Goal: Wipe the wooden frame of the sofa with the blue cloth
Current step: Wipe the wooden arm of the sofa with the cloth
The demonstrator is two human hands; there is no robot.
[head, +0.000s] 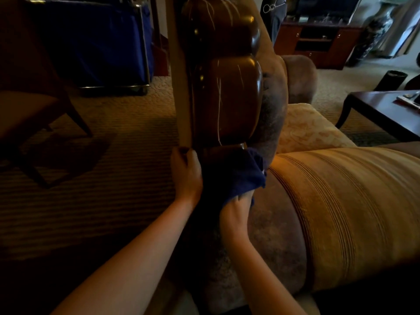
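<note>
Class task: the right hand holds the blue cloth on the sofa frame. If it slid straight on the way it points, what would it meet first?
Probably the wooden frame's glossy lobed carving just beyond the blue cloth that the right hand grips; depth is unclear.

No legible text, label, brand, number or sign is showing anywhere in the head view; the scene is dim and nothing readable is resolving.
</note>
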